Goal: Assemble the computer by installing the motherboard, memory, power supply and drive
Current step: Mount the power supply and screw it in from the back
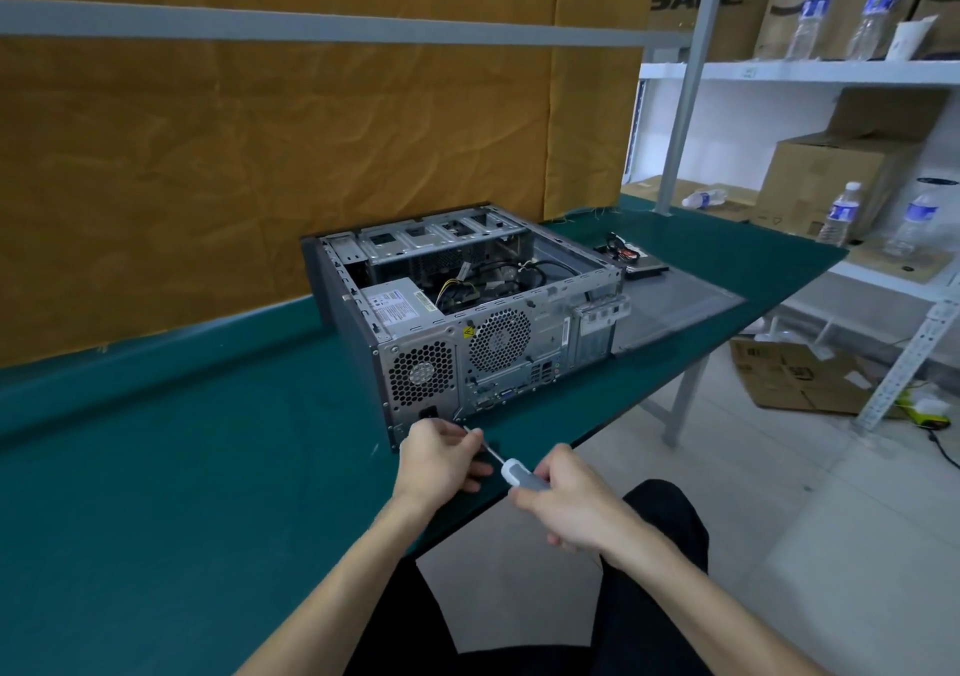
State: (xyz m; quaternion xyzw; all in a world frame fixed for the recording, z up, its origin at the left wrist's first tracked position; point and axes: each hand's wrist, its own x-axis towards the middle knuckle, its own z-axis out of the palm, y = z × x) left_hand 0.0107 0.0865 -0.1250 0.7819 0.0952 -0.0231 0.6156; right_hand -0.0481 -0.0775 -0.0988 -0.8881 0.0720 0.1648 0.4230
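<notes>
A tabletop [182,467] covered in dark green matting runs from the near left toward the far right, carried on grey metal legs [680,405]; an open computer case [467,312] lies on its side upon it, rear panel facing the near edge; just right of the case a flat grey side panel [675,306] rests on the mat; beyond that, near the far right corner, a dark drive [641,267] lies with a small bundle of cables [621,249] on top.
</notes>
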